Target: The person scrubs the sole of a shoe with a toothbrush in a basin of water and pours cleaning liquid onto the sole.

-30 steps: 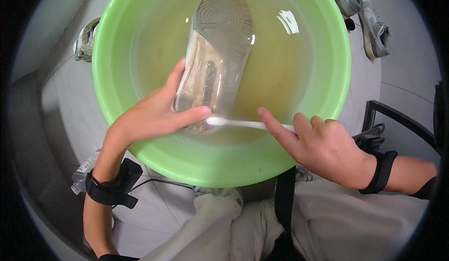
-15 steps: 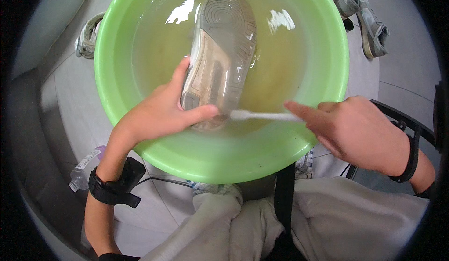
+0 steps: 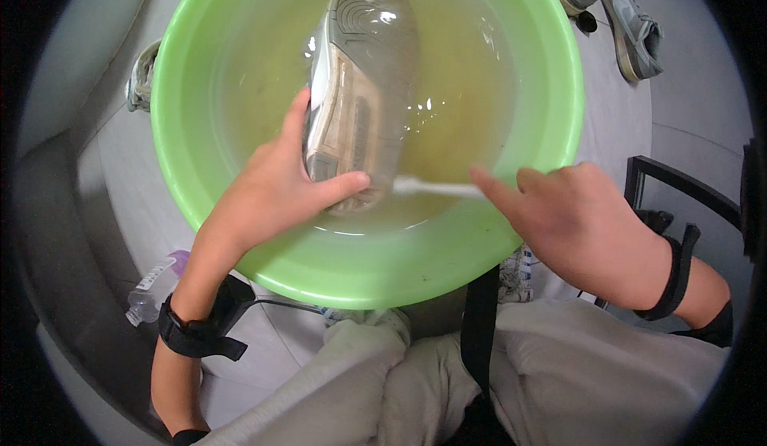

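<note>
Shoe [image 3: 363, 87] sole-up in left hand [image 3: 268, 194] fingers, right hand [image 3: 571, 222] apparently brushing heel

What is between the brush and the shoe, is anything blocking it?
Nothing visible blocks it. The right hand holds the white brush, whose tip reaches the heel of the shoe beside the left hand's thumb, over yellowish water in the green basin.
</note>
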`<state>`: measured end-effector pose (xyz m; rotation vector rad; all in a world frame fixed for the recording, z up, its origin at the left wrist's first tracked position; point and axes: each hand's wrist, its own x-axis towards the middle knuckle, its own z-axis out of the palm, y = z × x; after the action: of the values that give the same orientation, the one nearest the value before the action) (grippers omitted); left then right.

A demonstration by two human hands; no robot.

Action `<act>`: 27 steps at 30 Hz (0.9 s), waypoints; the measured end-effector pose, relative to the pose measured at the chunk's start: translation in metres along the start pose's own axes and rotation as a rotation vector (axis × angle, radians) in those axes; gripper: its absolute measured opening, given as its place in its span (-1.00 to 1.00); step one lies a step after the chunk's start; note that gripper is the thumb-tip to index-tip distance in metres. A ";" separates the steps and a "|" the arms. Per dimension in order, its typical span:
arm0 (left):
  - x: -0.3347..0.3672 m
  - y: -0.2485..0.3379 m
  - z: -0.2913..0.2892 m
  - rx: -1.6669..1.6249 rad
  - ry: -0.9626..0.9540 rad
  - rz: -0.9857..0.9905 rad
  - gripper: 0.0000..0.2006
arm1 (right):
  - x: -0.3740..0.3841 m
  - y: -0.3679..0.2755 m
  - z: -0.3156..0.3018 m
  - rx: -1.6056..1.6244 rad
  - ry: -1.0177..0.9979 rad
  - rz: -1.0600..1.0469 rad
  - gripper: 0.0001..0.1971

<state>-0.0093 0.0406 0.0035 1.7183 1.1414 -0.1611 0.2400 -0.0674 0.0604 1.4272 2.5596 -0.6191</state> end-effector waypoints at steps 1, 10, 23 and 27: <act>0.001 0.000 0.000 -0.017 0.000 -0.010 -0.06 | 0.001 -0.002 0.002 -0.118 0.070 0.007 -0.53; 0.002 0.000 0.001 0.030 0.049 0.007 -0.09 | 0.011 0.004 -0.001 -0.048 -0.001 -0.021 -0.57; 0.001 0.006 0.010 0.182 0.107 -0.035 -0.07 | 0.017 -0.002 -0.007 -0.187 -0.116 0.024 -0.69; 0.002 0.006 0.011 0.208 0.111 -0.034 -0.07 | 0.015 0.003 -0.006 -0.182 -0.108 -0.039 -0.74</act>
<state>0.0007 0.0329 0.0007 1.9110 1.2720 -0.2136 0.2351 -0.0520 0.0604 1.2531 2.4928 -0.4423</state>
